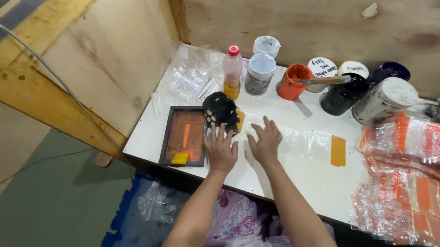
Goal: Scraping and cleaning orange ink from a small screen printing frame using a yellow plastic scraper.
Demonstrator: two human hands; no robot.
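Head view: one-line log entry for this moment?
left hand: flat beside printing frame | right hand: flat on clear bag | both grips open, nothing held

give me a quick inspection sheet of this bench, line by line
surface: white table, ink-smudged, set against plywood walls
job's things: clear plastic bag lying flat with an orange printed patch; dark framed screen with orange ink and a yellow squeegee at its near edge
clutter: black stained rag; paint jars; open orange pot with a stick across it; stacks of printed bags
grippers: left hand flat on the table beside the frame; right hand flat on the bag; both empty
cables: grey cable running down the left plywood wall
surroundings: green floor, patterned cloth below
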